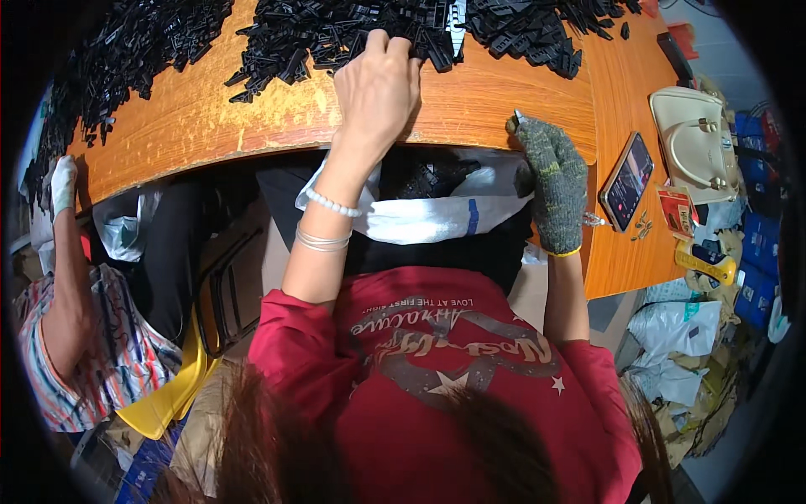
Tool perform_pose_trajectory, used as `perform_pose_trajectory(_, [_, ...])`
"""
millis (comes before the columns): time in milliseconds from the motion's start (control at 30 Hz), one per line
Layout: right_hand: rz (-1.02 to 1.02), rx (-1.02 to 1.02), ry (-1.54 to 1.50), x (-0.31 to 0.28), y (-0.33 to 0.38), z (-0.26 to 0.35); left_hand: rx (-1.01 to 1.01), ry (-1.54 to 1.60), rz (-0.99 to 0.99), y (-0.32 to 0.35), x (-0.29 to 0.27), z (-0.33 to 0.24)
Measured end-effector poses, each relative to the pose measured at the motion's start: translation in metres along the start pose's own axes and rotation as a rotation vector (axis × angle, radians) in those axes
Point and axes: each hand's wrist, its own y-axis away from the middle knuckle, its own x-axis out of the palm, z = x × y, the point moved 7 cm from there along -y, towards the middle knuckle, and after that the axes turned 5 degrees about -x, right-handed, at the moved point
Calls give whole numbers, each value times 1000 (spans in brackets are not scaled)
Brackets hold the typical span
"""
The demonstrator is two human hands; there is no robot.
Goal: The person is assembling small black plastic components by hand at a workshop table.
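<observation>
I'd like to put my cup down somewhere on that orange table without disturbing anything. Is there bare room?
Yes: a bare strip of orange table runs along the near edge, between the bare left hand and the gloved right hand. Another lies left of the bare hand, below the black parts. The far side is crowded; the phone takes the right end.

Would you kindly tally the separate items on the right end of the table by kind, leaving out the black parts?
Phone: 1
Cream handbag: 1
Small red packet: 1
Yellow-handled tool: 1
Total: 4
The small bits beside the phone are too tiny to count.
</observation>
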Motion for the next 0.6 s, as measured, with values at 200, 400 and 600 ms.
perform_pose_trajectory(200, [-75,373,-462,1,-1,-6,26,57,-38,16,-8,-13])
perform_pose_trajectory(400, [-128,419,-364,-4,-10,-12,171,298,238,35,15,-39])
perform_pose_trajectory(600, [257,-145,244,0,-28,6,214,298,314,35,20,-40])
